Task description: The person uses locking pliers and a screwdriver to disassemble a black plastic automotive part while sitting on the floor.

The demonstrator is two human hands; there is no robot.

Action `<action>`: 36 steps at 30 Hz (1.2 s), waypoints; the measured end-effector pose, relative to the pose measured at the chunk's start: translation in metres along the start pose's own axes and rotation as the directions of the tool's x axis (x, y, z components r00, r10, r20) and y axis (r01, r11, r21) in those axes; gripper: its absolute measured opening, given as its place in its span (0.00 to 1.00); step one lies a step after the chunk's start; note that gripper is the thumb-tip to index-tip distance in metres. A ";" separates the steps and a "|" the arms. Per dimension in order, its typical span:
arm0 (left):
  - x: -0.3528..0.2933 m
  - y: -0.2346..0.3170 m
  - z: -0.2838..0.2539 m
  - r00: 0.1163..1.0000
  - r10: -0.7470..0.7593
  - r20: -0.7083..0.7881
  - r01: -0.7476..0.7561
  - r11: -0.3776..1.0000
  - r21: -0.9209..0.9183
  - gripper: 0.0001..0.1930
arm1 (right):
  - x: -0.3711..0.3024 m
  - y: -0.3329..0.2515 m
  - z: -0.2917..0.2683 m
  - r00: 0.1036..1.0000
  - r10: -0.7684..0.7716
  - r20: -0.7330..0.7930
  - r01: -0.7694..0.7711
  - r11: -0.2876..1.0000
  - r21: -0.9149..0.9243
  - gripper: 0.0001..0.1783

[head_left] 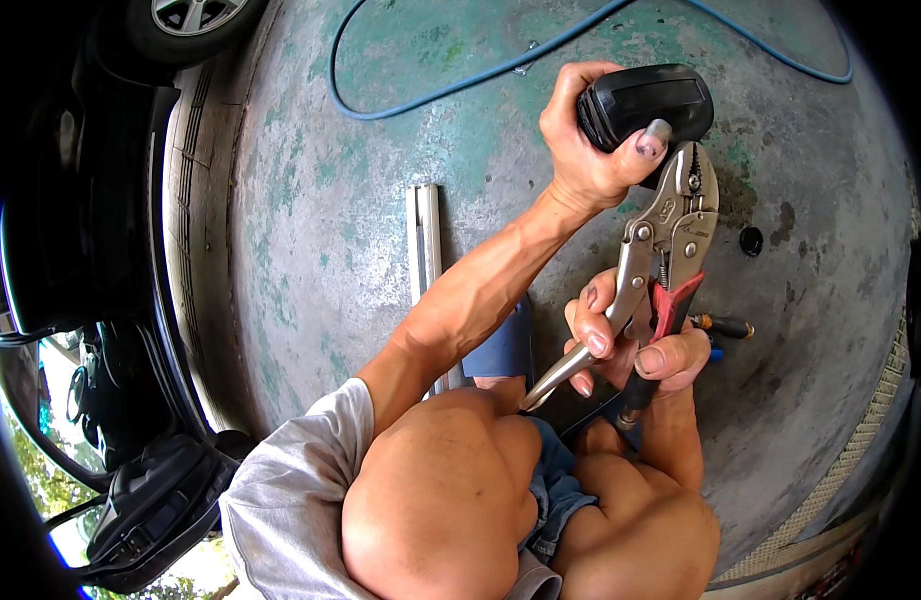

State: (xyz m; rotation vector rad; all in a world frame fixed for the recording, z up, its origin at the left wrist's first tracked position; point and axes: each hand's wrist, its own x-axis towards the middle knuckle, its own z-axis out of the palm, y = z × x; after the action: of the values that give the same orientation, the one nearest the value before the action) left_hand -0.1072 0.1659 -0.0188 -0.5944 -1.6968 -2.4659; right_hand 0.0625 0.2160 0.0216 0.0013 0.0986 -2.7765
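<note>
My left hand (589, 160) reaches out at the upper right and is closed around a black, rounded, boxy part (651, 98), with the thumb across its near side. Silver locking pliers (674, 225) with red and black on one handle are in my right hand (678, 358). Its fingers are on the pale lever and its thumb on the dark grip, and the two handles stand spread apart. The plier jaws point up, right beside the black part and my left thumb. Whether they touch or grip the part I cannot tell.
A screwdriver (724, 326) and a black ring-shaped piece (751, 241) lie on the worn green-grey floor to the right. A blue hose (461, 80) curves across the far side. A metal rail (423, 240) lies left of my forearm. A black car (71, 220) stands at left.
</note>
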 end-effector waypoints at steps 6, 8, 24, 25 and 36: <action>0.000 0.000 0.000 1.000 -0.018 -0.011 0.018 0.999 0.030 0.28 | 0.000 0.003 -0.007 0.999 -0.032 0.017 0.031 0.999 0.015 0.38; 0.000 -0.002 0.002 1.000 -0.015 -0.010 0.015 1.000 0.025 0.29 | 0.000 0.001 -0.005 0.999 -0.039 0.005 0.039 0.999 -0.036 0.38; 0.003 0.003 0.003 0.999 0.034 -0.010 -0.034 0.999 0.012 0.35 | 0.002 0.003 -0.003 0.998 -0.061 -0.017 0.058 0.991 -0.122 0.35; 0.003 0.002 0.002 0.999 0.034 -0.011 -0.034 0.999 0.012 0.35 | 0.002 0.004 -0.003 0.997 -0.068 -0.025 0.065 0.991 -0.120 0.35; 0.004 0.001 0.001 0.999 0.050 -0.011 -0.049 0.999 0.007 0.33 | 0.002 0.003 -0.002 0.998 -0.055 -0.027 0.052 0.993 -0.104 0.35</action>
State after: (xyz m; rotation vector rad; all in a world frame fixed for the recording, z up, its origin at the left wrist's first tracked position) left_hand -0.1106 0.1673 -0.0158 -0.6128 -1.6652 -2.4240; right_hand 0.0614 0.2130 0.0193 0.0137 0.2540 -2.8217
